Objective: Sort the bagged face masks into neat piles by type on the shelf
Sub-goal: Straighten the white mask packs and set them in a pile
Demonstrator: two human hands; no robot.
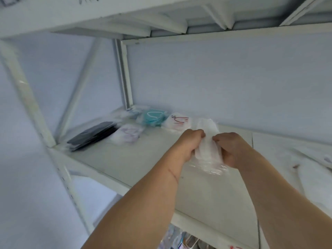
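Both my hands hold one clear bag with a white face mask [208, 141] above the middle of the white shelf [125, 162]. My left hand [190, 142] grips its left edge and my right hand [231, 150] grips its right edge. Piles of bagged masks lie along the shelf's back left: a black pile [91, 135], a white pile with lilac loops [128, 133], a teal pile [152, 116] and a white pile with red loops [177, 123]. More clear bags [129, 113] sit in the far corner, blurred.
White loose bagged masks [309, 169] lie heaped at the right of the shelf. A shelf post [125, 74] stands at the back left, and an upper shelf [161, 18] hangs overhead. Packaged items [181, 239] show on the level below.
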